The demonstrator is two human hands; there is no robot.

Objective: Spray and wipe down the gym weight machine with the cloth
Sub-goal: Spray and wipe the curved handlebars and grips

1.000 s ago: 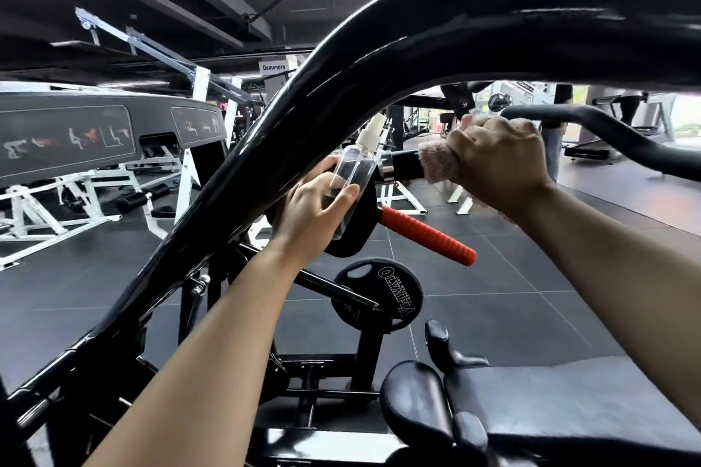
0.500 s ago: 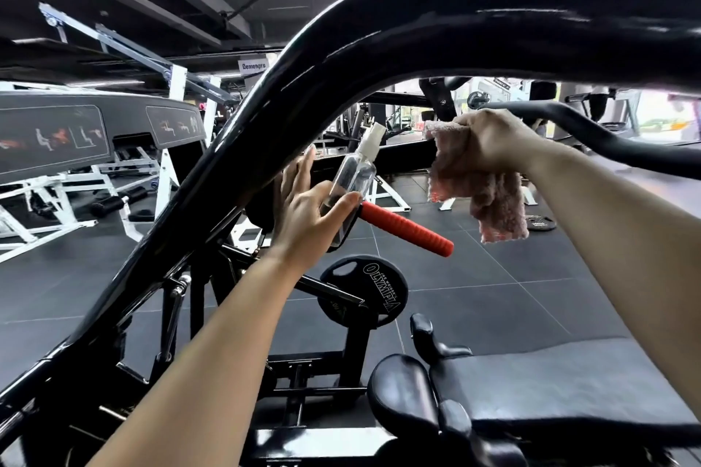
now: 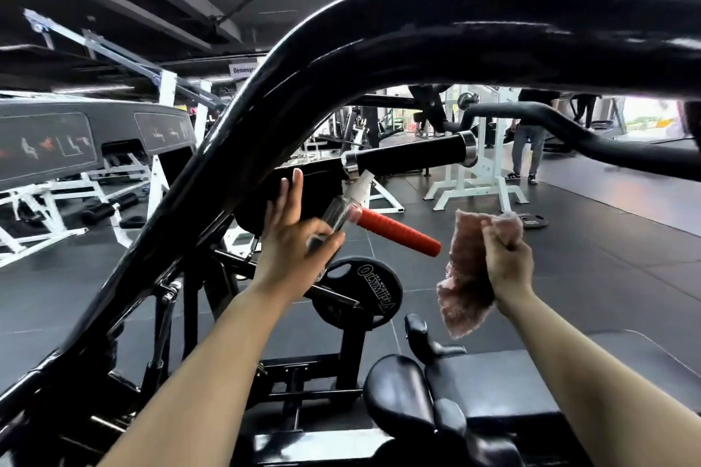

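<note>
Standing out at far left is a dark panel (image 3: 45,146) printed with small exercise figures in white and red, above white frames (image 3: 41,208) on the black rubber floor (image 3: 76,288). Higher up, a white sign (image 3: 242,69) reads "Demonpr", with the rest hidden by the thick curved black tube (image 3: 379,34) of the weight machine, which arches across the whole view. The left hand (image 3: 290,243) is raised just beside that tube; its fingers point upward, fairly straight and close together, while the thumb presses a clear spray bottle (image 3: 339,218) against the palm. The bottle's white nozzle tilts up toward a black handle with chrome collars (image 3: 409,157). Just behind the bottle, a red grip (image 3: 398,231) slants down to the right. Below it hangs a black weight plate (image 3: 364,290) with white lettering shown upside down that I cannot read with confidence. The right hand (image 3: 508,258) is clenched around a pink fuzzy cloth (image 3: 468,277), which droops below the fist, apart from the machine. A black padded seat (image 3: 531,375) fills the lower right corner. Farther back stand a white rack (image 3: 478,178) and a person's legs (image 3: 525,152), with bright windows behind.
</note>
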